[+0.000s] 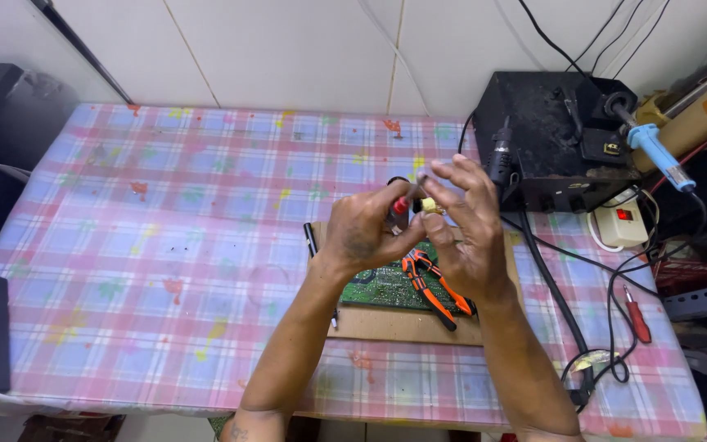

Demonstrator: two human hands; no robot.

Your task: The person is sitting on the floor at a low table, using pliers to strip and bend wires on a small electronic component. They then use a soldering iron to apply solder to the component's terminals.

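- Above the middle of the desk (165, 270), both hands are raised and meet over a green circuit board (386, 286).
- Left hand (363, 233): fingers curled together around a small tool with a red part (401, 205); the rest of the tool is mostly hidden by the hand.
- Right hand (472, 237): thumb and forefinger pinched on a small yellowish part (430, 205), the other fingers spread apart and lifted.
- The red tool part and the yellowish part sit just beside each other between the two hands; whether they touch cannot be told.
- The circuit board lies flat on a brown cardboard sheet (394, 323), directly below the hands and partly hidden by them.
- Orange-handled pliers (431, 282) rest on the board's right side, handles reaching towards the cardboard's lower right corner.
- A black pen-like stick (312, 241) lies along the left edge of the cardboard.
- The desk is covered by a pink and blue checked cloth with small paint-like specks.
- Back right: a black box-shaped soldering station (558, 139), with a blue-handled iron (656, 151) in its holder.
- Just beside the station, a white power strip with a lit red switch (619, 221); black cables (566, 311) run from there down the right side of the desk.
- A red-handled screwdriver (638, 315) lies near the right edge, well apart from the hands.
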